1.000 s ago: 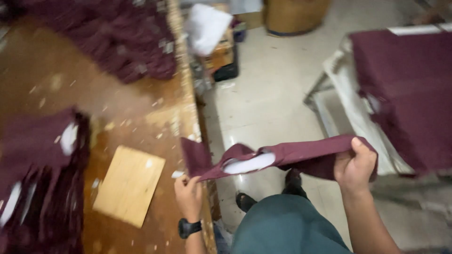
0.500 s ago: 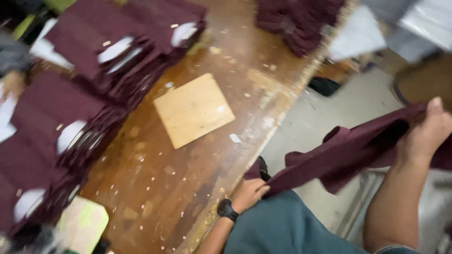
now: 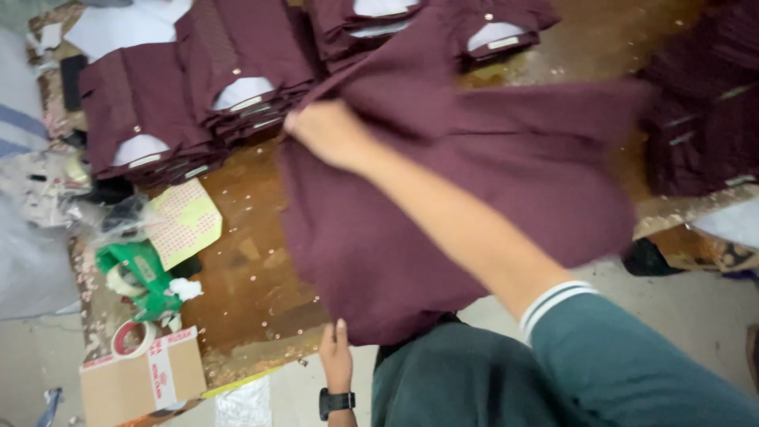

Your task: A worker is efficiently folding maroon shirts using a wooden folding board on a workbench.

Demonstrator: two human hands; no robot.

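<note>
A maroon shirt [image 3: 443,198] lies spread across the brown wooden table [image 3: 245,277], its lower edge hanging over the near side. My right hand [image 3: 328,130] reaches across and grips the shirt near its upper left corner. My left hand [image 3: 336,356], with a black watch at the wrist, holds the shirt's lower edge at the table's front. Stacks of folded maroon shirts [image 3: 198,87] with white collar inserts sit at the back left of the table.
More maroon garments [image 3: 704,119] are piled at the right. At the left lie a yellow dotted sheet [image 3: 186,225], a green tape dispenser [image 3: 142,277], a tape roll [image 3: 133,338] and a cardboard box [image 3: 142,375]. Pale floor shows at the lower right.
The view swung from the floor side onto the table. The shirt, held stretched in the air between both hands before, now lies spread over the tabletop and covers the cardboard sheet.
</note>
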